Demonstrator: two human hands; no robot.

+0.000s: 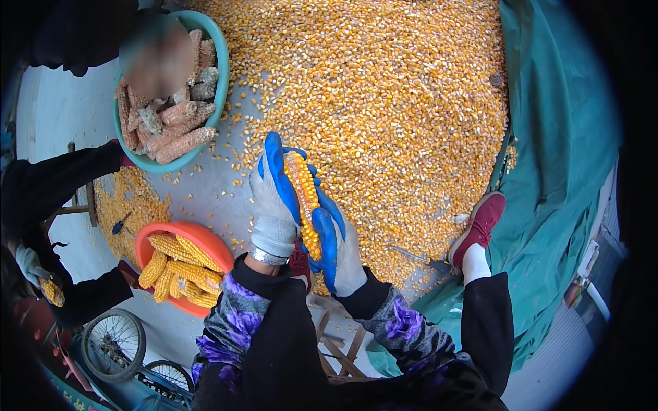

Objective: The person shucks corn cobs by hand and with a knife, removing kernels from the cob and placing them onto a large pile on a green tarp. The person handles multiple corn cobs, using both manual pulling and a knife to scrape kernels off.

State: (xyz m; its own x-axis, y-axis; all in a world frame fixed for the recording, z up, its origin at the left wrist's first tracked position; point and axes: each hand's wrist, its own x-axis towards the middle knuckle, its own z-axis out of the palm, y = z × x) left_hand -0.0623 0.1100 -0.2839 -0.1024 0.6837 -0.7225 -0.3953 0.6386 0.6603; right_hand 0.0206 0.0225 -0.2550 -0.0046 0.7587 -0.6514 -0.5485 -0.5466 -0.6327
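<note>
A partly shelled ear of corn point(304, 198) is held between both my hands, its upper end stripped to bare cob along one side. My left hand point(277, 190), in a grey knit glove with blue coating, grips the ear's upper left side. Against its lower right side, my right hand point(336, 241) presses in a matching glove, the blue thumb lying across the kernels. A wide spread of loose corn kernels point(380, 103) covers the floor in front of me.
At upper left stands a green basin point(224, 67) of bare cobs point(177, 113). An orange basin point(226, 251) holds ears of corn point(177, 262). A screwdriver point(419, 257) lies by my right shoe point(478, 223). Green tarpaulin point(560, 154) borders the kernels. Another person's gloved hand point(30, 264) holds an ear.
</note>
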